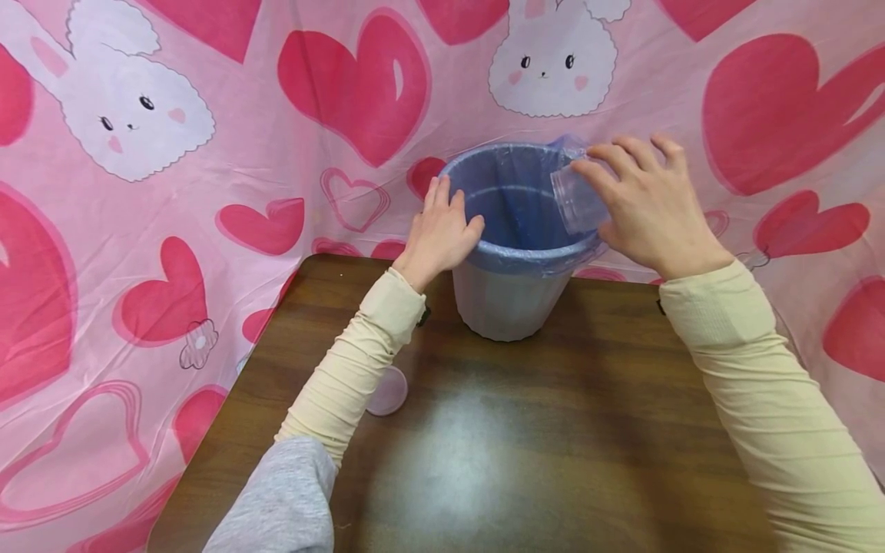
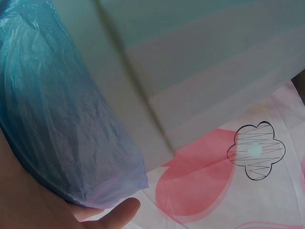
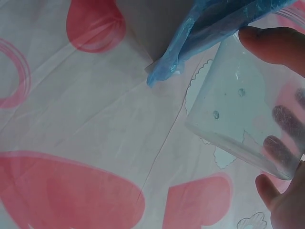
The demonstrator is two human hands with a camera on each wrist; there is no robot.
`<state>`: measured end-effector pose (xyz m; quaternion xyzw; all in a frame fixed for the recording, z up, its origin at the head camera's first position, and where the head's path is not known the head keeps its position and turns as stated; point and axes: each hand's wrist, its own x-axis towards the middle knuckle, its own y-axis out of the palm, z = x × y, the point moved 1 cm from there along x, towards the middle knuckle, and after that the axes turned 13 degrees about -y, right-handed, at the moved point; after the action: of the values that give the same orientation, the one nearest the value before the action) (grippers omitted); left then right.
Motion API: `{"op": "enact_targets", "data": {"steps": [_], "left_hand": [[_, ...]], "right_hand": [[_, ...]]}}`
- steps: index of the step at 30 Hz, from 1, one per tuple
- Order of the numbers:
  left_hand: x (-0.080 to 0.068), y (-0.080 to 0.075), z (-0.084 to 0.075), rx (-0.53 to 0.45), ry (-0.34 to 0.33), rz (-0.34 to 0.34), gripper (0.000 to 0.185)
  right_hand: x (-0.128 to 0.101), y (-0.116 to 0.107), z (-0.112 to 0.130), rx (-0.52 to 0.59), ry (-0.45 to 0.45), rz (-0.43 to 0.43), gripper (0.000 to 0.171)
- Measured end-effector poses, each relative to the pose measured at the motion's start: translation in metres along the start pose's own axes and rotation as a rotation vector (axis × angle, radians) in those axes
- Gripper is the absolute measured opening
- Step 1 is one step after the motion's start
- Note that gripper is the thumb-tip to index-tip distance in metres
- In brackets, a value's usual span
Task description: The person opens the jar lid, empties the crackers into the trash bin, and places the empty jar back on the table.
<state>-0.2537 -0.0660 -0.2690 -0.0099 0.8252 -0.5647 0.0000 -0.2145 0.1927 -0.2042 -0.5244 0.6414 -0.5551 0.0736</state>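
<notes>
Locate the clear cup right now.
Head view: the clear cup is in the right hand, tipped over the bin at its right rim; the left hand holds the opposite rim.

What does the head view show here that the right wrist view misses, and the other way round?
Head view only: the whole bin on the brown table, the left hand gripping its rim, and a clear lid lying beside the left sleeve. Right wrist view only: droplets on the wall of the clear cup and fingers seen through it. Both: the right hand holding the tilted cup at the bin's blue liner, with pink heart cloth behind.
</notes>
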Motion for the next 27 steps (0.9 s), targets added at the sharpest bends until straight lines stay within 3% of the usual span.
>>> {"op": "enact_targets", "data": {"steps": [19,27], "left_hand": [[-0.0002,0.0003,-0.0007,-0.012,0.003,-0.003,0.068],[-0.0008,0.0001,-0.0003,-0.016,-0.001,0.006,0.068]], "right_hand": [[-0.0048,-0.0020,0.0038,0.017,0.069,-0.028,0.070],[-0.0098,-0.0059,0.0057,0.148,0.208,0.004,0.082]]}}
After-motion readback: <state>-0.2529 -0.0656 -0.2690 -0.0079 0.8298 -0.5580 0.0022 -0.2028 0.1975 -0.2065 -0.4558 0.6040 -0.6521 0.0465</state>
